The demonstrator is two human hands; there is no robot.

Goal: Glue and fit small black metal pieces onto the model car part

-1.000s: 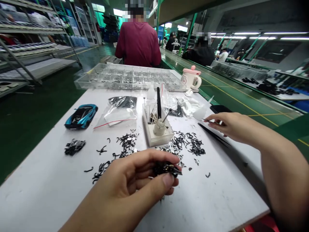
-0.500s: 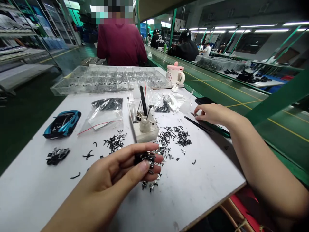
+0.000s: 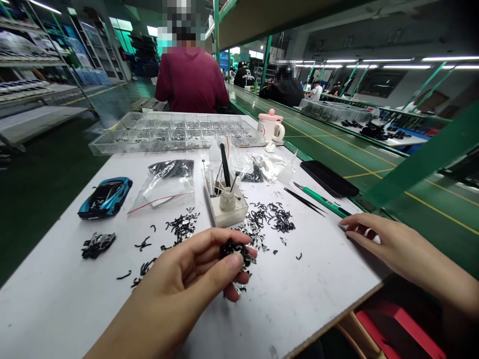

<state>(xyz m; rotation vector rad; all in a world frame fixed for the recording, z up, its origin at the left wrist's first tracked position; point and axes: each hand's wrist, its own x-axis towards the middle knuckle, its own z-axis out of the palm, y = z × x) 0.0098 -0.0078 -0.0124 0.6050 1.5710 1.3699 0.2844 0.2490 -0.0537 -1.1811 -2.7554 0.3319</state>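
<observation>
My left hand [image 3: 194, 269] is closed around a small black and silver assembly [image 3: 239, 252], pinched between thumb and fingers above the table. My right hand [image 3: 385, 244] rests at the right table edge, fingers bent and slightly apart, close to the rear end of a green craft knife [image 3: 322, 198]. Whether a fingertip touches the knife is hard to see. Black tweezers [image 3: 305, 200] lie beside the knife. Loose black curved pieces [image 3: 280, 219] and small silver pieces [image 3: 256, 237] are scattered beyond my left hand, which hides some of them.
A blue toy car [image 3: 105, 197] and a pile of black-silver parts [image 3: 98, 245] lie at left. Mid-table stand a white tool holder [image 3: 228, 215] and a plastic bag [image 3: 164, 182]. Behind are a clear compartment tray [image 3: 175, 147], a mug [image 3: 269, 127] and a black phone [image 3: 329, 178].
My right hand has moved back toward me from the knife's blade end to its rear end, uncovering the knife and phone. My left hand has turned the held assembly slightly.
</observation>
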